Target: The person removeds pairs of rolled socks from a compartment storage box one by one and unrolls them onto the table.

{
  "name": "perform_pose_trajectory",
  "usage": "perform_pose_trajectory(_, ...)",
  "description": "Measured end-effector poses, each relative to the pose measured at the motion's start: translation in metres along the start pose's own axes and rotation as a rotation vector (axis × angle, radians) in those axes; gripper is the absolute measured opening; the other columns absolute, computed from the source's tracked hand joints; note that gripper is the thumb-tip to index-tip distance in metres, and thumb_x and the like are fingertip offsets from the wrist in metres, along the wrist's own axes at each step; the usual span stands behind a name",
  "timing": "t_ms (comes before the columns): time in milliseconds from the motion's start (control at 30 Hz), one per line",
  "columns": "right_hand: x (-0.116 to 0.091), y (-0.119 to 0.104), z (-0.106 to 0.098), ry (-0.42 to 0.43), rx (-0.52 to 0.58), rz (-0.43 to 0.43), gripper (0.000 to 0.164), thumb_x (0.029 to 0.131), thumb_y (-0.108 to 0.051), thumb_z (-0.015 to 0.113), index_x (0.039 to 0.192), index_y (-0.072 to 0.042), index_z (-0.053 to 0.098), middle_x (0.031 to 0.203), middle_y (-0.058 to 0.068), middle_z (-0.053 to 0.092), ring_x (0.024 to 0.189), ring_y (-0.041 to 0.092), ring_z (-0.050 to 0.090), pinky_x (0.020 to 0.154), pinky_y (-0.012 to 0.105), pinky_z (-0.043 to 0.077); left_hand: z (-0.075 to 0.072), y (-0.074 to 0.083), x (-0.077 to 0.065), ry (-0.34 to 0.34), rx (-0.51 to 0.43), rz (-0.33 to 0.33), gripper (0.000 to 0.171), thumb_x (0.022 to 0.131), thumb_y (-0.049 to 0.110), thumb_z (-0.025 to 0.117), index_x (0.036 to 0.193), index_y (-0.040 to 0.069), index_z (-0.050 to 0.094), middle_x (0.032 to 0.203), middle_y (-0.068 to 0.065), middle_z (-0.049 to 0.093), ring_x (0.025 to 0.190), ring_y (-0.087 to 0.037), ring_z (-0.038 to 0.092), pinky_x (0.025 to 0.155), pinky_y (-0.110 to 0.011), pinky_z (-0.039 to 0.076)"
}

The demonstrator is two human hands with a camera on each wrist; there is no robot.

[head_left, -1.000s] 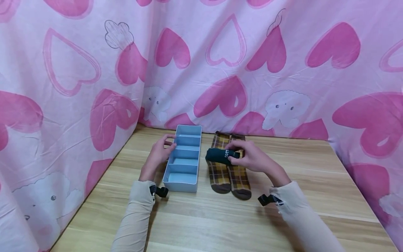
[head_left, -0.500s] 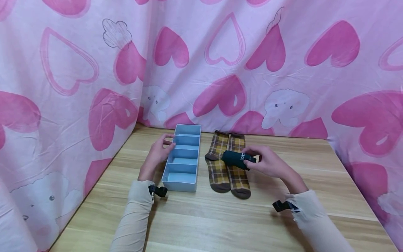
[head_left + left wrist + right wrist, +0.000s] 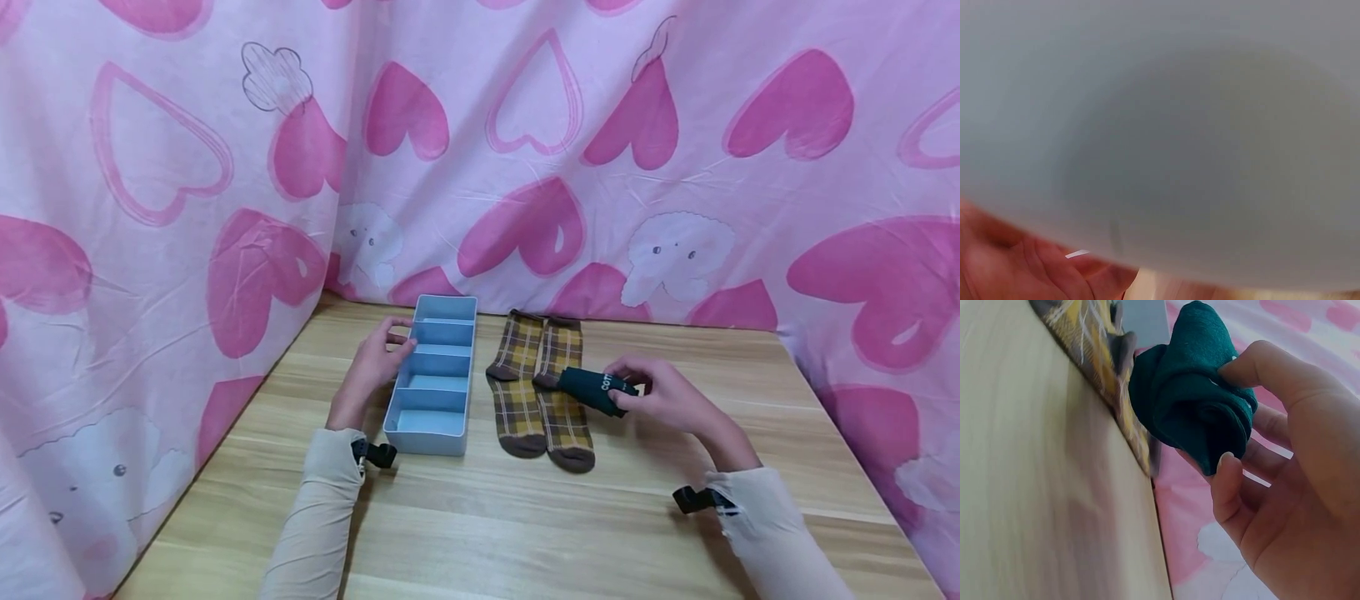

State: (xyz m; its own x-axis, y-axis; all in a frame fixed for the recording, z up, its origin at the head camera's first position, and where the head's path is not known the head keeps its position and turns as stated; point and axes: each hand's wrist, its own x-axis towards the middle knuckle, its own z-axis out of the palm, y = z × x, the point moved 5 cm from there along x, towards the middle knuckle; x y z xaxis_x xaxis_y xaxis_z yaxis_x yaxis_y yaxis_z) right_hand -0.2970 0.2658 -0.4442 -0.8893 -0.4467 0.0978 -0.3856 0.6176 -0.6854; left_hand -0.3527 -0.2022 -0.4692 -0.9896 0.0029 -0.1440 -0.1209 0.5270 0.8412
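Note:
A rolled dark green sock [image 3: 596, 392] with white lettering is pinched at its right end by my right hand [image 3: 667, 396]. In the right wrist view, thumb and fingers grip the green roll [image 3: 1194, 394], its spiral end showing. My left hand [image 3: 375, 358] rests against the left side of a blue-grey box [image 3: 426, 446] with several compartments, thumb and fingertips touching its rim. A blurred pale surface fills most of the left wrist view, partly hiding the left hand [image 3: 1029, 265]. Two brown and yellow plaid socks [image 3: 517, 408] lie side by side, right of the box.
The wooden table [image 3: 487, 533] bears all these things. A pink heart-print curtain [image 3: 480, 167] hangs close behind the box and plaid socks, and also on the left and right. Small black cameras are strapped at both wrists.
My right hand has carried the green roll to the right, off the middle of the plaid socks to their right side. The left hand stays against the box.

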Motion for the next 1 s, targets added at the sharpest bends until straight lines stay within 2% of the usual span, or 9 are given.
perform_pose_trajectory(433, -0.012, 0.027, 0.001, -0.043, 0.021, 0.070, 0.027, 0.102, -0.022, 0.075, 0.127, -0.013, 0.073, 0.112, 0.008, 0.075, 0.096, 0.025, 0.065, 0.081, 0.026, 0.057, 0.001, 0.001, -0.001, 0.011, 0.005, 0.015, 0.046, 0.113, 0.031, 0.060, 0.156, 0.024, 0.048, 0.153, -0.020, 0.057, 0.137, -0.045, 0.060, 0.107, -0.061, 0.058)
perform_pose_trajectory(667, -0.011, 0.039, 0.006, -0.074, 0.048, 0.099, 0.029, 0.104, -0.020, 0.073, 0.131, -0.010, 0.070, 0.115, 0.010, 0.074, 0.100, 0.024, 0.065, 0.083, 0.026, 0.058, -0.001, 0.003, 0.000, 0.033, 0.031, 0.043, 0.045, 0.112, 0.030, 0.061, 0.155, 0.023, 0.049, 0.151, -0.020, 0.058, 0.134, -0.045, 0.063, 0.106, -0.060, 0.059)
perform_pose_trajectory(800, -0.010, 0.044, 0.007, -0.072, 0.077, 0.124, 0.031, 0.105, -0.020, 0.072, 0.134, -0.010, 0.067, 0.120, 0.013, 0.074, 0.105, 0.027, 0.065, 0.085, 0.028, 0.058, -0.003, 0.008, 0.000, 0.075, 0.088, 0.077, 0.046, 0.110, 0.027, 0.065, 0.153, 0.019, 0.052, 0.150, -0.019, 0.059, 0.130, -0.044, 0.065, 0.107, -0.059, 0.059)
perform_pose_trajectory(867, -0.010, 0.045, 0.007, -0.062, 0.082, 0.121, 0.033, 0.105, -0.021, 0.071, 0.136, -0.010, 0.065, 0.124, 0.014, 0.073, 0.111, 0.028, 0.065, 0.091, 0.033, 0.057, -0.004, 0.013, -0.001, 0.103, 0.132, 0.097, 0.047, 0.109, 0.026, 0.067, 0.152, 0.017, 0.054, 0.149, -0.019, 0.060, 0.130, -0.043, 0.065, 0.108, -0.058, 0.058)
perform_pose_trajectory(1000, -0.010, 0.043, 0.005, -0.016, 0.065, 0.094, 0.027, 0.105, -0.021, 0.073, 0.130, -0.016, 0.068, 0.129, 0.009, 0.072, 0.121, 0.031, 0.065, 0.095, 0.040, 0.057, -0.004, 0.029, -0.007, 0.166, 0.221, 0.175, 0.045, 0.108, 0.026, 0.067, 0.150, 0.013, 0.057, 0.148, -0.018, 0.062, 0.133, -0.042, 0.062, 0.110, -0.059, 0.057)
